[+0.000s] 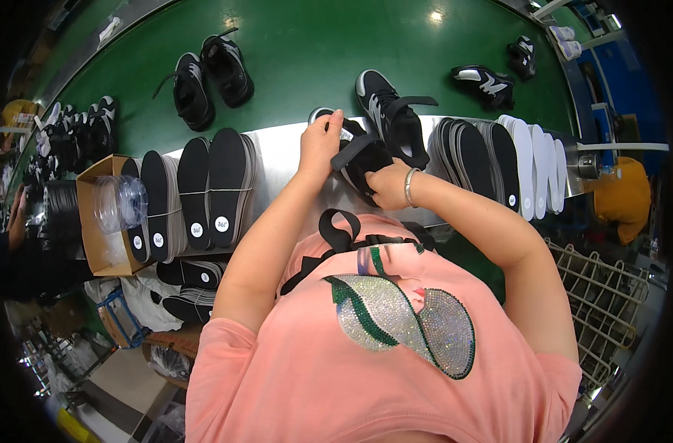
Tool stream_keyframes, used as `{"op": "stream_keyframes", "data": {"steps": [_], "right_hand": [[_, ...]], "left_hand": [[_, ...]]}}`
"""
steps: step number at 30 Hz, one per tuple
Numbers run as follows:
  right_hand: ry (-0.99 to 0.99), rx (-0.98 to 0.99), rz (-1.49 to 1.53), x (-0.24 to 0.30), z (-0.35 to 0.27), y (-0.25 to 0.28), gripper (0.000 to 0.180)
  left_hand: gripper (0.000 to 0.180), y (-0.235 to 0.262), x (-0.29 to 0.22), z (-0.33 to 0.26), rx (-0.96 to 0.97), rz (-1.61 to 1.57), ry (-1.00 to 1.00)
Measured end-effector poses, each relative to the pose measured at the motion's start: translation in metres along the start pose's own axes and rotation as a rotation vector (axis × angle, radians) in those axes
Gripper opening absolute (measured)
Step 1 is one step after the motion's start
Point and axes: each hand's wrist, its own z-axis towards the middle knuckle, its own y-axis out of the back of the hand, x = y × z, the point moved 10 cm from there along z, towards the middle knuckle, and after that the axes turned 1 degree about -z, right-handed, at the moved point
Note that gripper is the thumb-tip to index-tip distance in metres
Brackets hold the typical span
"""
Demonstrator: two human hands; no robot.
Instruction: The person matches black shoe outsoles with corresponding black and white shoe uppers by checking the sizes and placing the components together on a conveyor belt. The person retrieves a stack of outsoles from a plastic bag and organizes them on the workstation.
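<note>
A black sneaker with a strap (pixel 361 157) is between my two hands at the near edge of the green table. My left hand (pixel 319 148) is closed on its front part, near the tongue. At the heel end, my right hand (pixel 390 184) grips the shoe by its opening, with the fingertips partly hidden inside. The mate-looking black and grey sneaker (pixel 392 118) stands just to the right, its strap hanging open. Stacks of black insoles (pixel 229 184) are lined up left of my hands, and more black insoles (pixel 469 156) are to the right.
White insoles (pixel 532 168) stand at the right end of the metal strip. A cardboard box (pixel 100 251) with clear plastic rolls is at the left. Farther back are a pair of black shoes (pixel 207 81) and two sneakers (pixel 488 85). A wire rack (pixel 598 295) stands low at right.
</note>
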Motion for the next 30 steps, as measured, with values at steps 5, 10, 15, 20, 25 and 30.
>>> {"op": "stream_keyframes", "data": {"steps": [5,10,15,20,25,30], "right_hand": [[0.106,-0.569,0.894,-0.022,-0.007,0.049,0.034],[-0.123,-0.845,1.215,-0.056,0.0,0.027,0.017],[0.059,-0.717,1.432,-0.039,-0.001,0.035,0.011],[0.287,-0.508,1.591,-0.02,-0.02,0.033,0.011],[0.193,-0.858,1.303,-0.035,-0.054,0.052,0.009],[0.38,-0.826,1.276,0.01,-0.068,0.068,0.009]], "left_hand": [[0.043,-0.016,0.01,-0.006,0.167,-0.272,0.117],[0.041,-0.018,-0.025,-0.014,0.171,-0.088,-0.069],[0.041,-0.014,-0.024,-0.008,0.064,0.023,-0.107],[0.024,0.032,-0.02,0.009,0.029,-0.116,-0.069],[0.022,0.094,-0.111,-0.054,-0.446,0.158,-0.575],[0.023,0.029,-0.111,-0.091,0.331,-0.158,-0.381]]}}
